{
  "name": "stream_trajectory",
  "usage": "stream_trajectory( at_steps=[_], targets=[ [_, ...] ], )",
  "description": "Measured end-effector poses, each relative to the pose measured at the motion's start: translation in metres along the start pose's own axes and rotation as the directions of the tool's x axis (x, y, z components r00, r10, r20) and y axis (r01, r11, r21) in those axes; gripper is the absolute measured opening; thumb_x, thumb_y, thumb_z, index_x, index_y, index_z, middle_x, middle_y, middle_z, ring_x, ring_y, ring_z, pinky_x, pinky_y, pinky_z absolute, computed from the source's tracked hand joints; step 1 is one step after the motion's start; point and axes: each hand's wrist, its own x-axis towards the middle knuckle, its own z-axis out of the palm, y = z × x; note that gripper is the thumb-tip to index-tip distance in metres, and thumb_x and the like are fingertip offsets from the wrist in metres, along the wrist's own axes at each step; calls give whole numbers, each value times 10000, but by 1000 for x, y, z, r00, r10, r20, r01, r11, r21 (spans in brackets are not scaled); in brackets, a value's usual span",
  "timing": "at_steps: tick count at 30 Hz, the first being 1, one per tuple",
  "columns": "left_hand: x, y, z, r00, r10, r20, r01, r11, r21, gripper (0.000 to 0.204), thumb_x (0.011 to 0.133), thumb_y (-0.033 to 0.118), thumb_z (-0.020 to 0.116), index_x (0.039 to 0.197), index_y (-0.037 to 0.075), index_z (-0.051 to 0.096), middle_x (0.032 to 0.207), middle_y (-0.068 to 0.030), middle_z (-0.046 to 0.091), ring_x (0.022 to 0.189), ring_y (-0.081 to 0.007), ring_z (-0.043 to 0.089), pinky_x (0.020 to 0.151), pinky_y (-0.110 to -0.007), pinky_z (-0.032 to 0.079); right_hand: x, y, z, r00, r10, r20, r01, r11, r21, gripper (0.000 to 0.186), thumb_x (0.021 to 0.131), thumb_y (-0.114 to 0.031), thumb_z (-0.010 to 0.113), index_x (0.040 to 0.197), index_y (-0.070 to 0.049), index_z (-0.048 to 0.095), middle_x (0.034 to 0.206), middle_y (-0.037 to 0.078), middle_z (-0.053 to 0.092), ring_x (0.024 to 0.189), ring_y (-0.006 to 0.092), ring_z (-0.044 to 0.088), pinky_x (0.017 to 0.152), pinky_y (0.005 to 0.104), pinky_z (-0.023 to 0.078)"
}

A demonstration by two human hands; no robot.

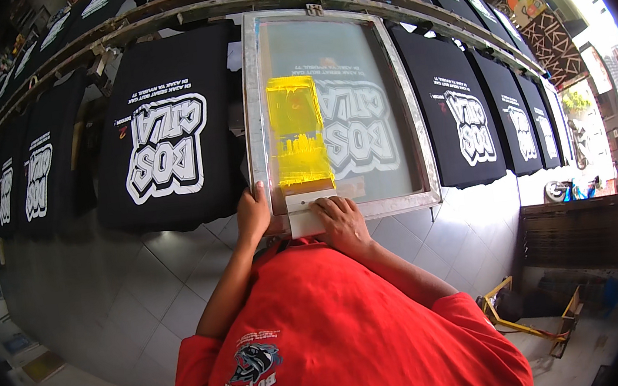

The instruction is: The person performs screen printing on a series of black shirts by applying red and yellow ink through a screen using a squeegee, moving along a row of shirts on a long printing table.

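A screen-printing frame (pixel 413 119) with a pale metal rim lies over a black T-shirt, whose white lettering shows through the mesh (pixel 343 44). Yellow ink (pixel 293 109) is spread in a band down the mesh's left part, with streaks lower down. At the near end of that band a squeegee (pixel 301 220) with a pale handle rests across the frame's near side. My right hand (pixel 343 223) is closed on the squeegee, fingers over its top. My left hand (pixel 253 217) grips the frame's near left corner, thumb side up; some of its fingers are hidden.
Black T-shirts with white prints lie in a row on both sides, including one on the left (pixel 155 66) and one on the right (pixel 438 61). Behind runs a long rail (pixel 180 15) with another row beyond. A yellow-framed object (pixel 497 294) stands on the floor at right.
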Motion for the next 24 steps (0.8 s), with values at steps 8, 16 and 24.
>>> stream_trajectory(
  at_steps=[8, 16, 24],
  targets=[
    [2, -4, -2, 999, 36, -7, -36, 999, 34, 493, 945, 381, 405, 950, -83, 573, 860, -307, 605, 843, -470, 574, 718, -480, 452, -41, 85, -32, 805, 382, -453, -455, 888, -60, 703, 700, -309, 754, 1276, -30, 463, 1322, 178, 443, 1225, 370, 399, 1022, 471, 313],
    [-3, 14, -5, 1000, 17, -15, -17, 1000, -4, 494, 942, 382, 406, 955, -73, 597, 867, -297, 613, 861, -458, 583, 728, -465, 455, -101, 227, -74, 317, 943, -101, -925, 331, 185, 601, 871, -530, 452, 1050, 23, 603, 910, 256, 616, 914, 379, 598, 809, 451, 435],
    [-60, 69, -1, 993, 42, -111, -33, 997, 76, 494, 934, 397, 419, 870, -64, 586, 812, -295, 601, 828, -475, 567, 703, -493, 443, -140, 256, -93, 325, 914, -244, -808, 402, 429, 559, 950, -446, 362, 913, 30, 653, 662, 157, 615, 607, 244, 571, 588, 385, 423]
  ],
)
